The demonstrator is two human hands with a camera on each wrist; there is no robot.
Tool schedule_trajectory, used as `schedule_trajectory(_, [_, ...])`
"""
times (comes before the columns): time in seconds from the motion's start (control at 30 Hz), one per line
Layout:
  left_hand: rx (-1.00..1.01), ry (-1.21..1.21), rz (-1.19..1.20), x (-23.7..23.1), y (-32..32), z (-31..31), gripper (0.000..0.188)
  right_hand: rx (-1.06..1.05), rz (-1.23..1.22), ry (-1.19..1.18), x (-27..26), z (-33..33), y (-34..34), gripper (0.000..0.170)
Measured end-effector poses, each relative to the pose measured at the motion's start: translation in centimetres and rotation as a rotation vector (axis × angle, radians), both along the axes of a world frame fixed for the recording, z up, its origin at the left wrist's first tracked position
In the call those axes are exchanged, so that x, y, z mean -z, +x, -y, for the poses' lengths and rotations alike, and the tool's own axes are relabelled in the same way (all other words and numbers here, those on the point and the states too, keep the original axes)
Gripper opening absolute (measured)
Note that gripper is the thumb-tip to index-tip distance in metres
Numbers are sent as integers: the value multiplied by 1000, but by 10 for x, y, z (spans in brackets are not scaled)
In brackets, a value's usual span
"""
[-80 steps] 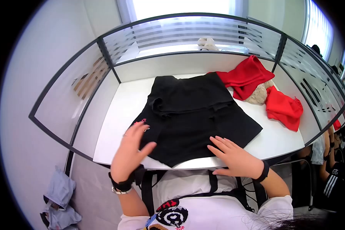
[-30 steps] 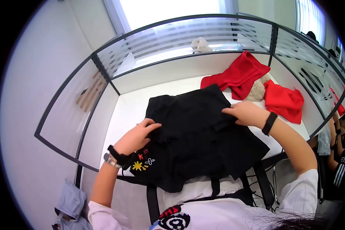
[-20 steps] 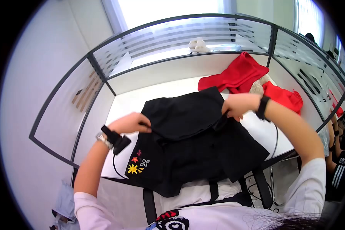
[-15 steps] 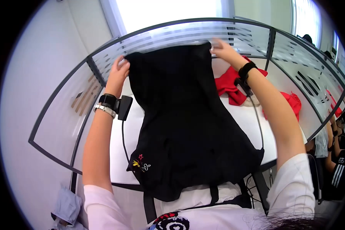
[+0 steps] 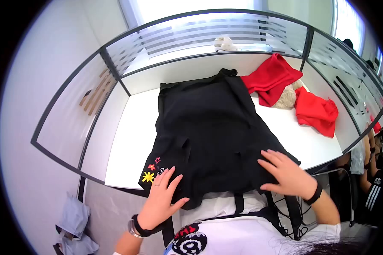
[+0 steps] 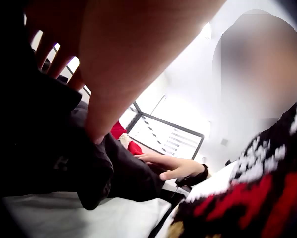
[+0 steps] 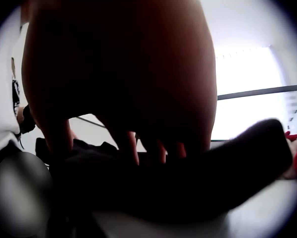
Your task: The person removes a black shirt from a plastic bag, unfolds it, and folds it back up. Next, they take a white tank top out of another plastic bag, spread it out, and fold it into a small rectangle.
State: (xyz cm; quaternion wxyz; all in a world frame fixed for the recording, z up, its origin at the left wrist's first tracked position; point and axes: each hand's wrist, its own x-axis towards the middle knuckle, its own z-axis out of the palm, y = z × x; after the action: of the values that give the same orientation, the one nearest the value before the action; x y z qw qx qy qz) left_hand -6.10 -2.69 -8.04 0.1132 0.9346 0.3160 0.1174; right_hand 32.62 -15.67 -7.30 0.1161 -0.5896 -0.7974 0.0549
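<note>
A black garment [image 5: 208, 127] lies spread over the white table, its near edge hanging past the front, with colourful embroidery at its lower left corner. On that corner my left hand [image 5: 159, 203] rests with fingers spread. My right hand [image 5: 288, 175] lies on the lower right part, fingers apart and fairly straight. In the right wrist view the fingertips of the right hand [image 7: 123, 89] touch the dark cloth [image 7: 178, 183]. The left wrist view has the left hand [image 6: 114, 59] over the black fabric [image 6: 133, 168], its thumb touching it.
Red cloths [image 5: 315, 111] and a beige fluffy item [image 5: 286, 97] lie at the table's back right. A framed clear partition [image 5: 204, 34] encloses the back and sides. Light blue fabric [image 5: 73, 216] hangs at the lower left. Another person's arm and dark clothing [image 5: 375, 191] show at far right.
The garment's folded upper part was lifted and now lies extended toward the back. Both hands have let go of the far edge and moved down to the near corners.
</note>
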Motion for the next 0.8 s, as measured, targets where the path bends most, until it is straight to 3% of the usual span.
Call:
schedule_trajectory(0.1, [-116, -5, 145, 15, 0, -2, 58, 30, 6, 34, 3, 9, -8, 71])
schedule_trajectory(0.2, [-70, -65, 161, 6, -8, -17, 39, 20, -45, 31, 10, 9, -1, 74])
schedule_trajectory(0.3, [-38, -139, 145, 2, -12, -27, 37, 18, -79, 37, 5, 13, -3, 81])
schedule_trajectory(0.4, [-40, 42, 133, 0, -9, -17, 36, 207, 206, 80, 12, 18, -5, 93])
schedule_trajectory(0.5, [-52, 149, 152, 2, -5, -17, 33, 142, 169, 47, 8, 21, 0, 90])
schedule_trajectory(0.63, [-154, 129, 308, -8, -2, -33, 13, 48, 19, 36, 0, 16, 9, 65])
schedule_trajectory(0.67, [-206, 132, 355, -16, 3, -39, 12, 54, -28, 89, -1, 14, 8, 52])
schedule_trajectory(0.7, [-258, 134, 399, -24, 7, -44, 11, 51, -24, 85, 0, 13, 6, 52])
schedule_trajectory(0.77, [-348, 152, 555, -41, 24, -41, 8, 173, -228, 132, 1, 12, 3, 43])
schedule_trajectory(0.8, [-337, 136, 608, -44, 31, -37, 8, 206, -324, 239, -3, 10, -3, 30])
